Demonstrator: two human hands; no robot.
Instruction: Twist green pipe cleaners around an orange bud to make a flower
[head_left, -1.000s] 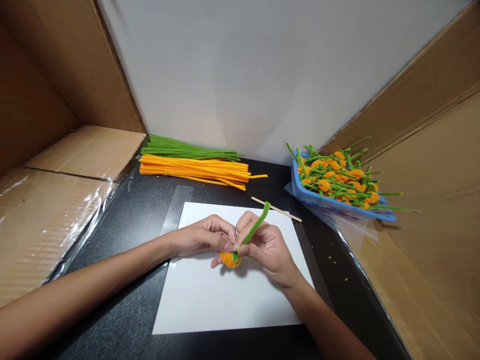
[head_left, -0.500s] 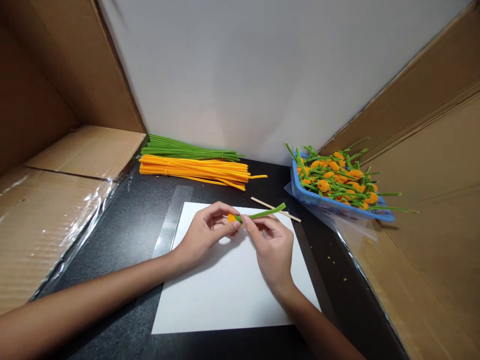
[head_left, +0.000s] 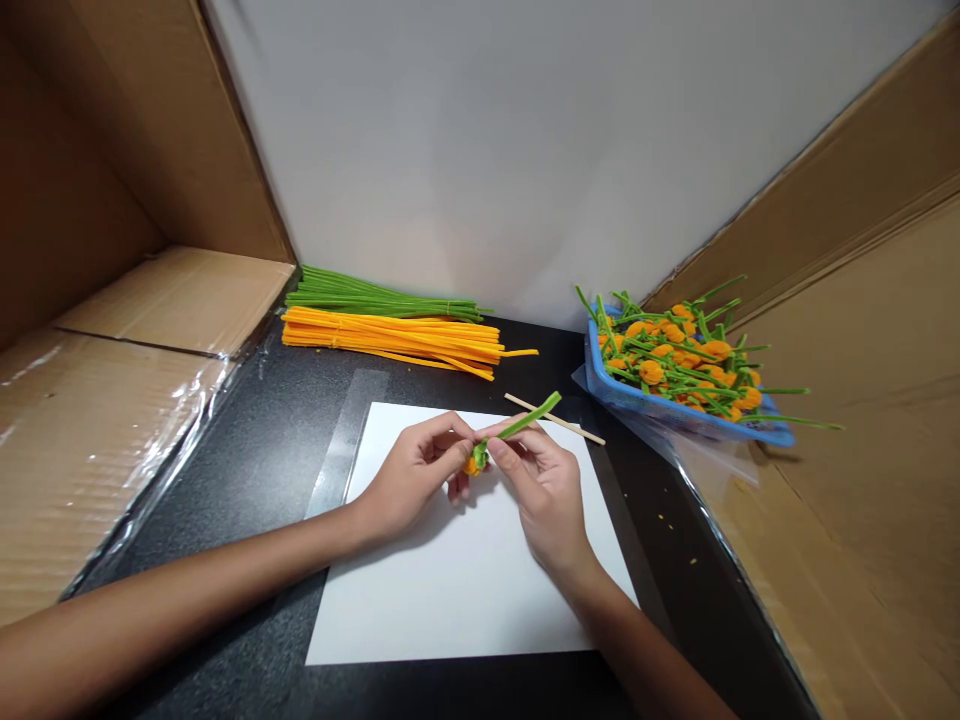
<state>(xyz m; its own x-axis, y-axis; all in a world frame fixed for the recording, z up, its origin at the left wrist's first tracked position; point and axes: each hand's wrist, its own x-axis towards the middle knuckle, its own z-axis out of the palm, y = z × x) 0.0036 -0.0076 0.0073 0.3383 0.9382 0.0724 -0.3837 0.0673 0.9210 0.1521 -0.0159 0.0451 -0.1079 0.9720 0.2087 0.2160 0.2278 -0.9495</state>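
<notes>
Over the white paper, both hands hold one small pipe cleaner flower with an orange head, green around its base and a green stem slanting up to the right. My left hand pinches the orange head between thumb and fingers, which hide part of it. My right hand is closed on the green part near the base of the stem. A thin wooden stick lies just beyond my right hand, across the paper's far edge.
Bundles of orange pipe cleaners and green pipe cleaners lie along the white wall. A blue basket at the right holds several similar orange and green pieces. Cardboard walls stand on both sides of the black tabletop.
The flower has been turned in my fingers: its orange head now points lower and its stem rises more steeply. My hands stay over the paper, and the view has shifted slightly.
</notes>
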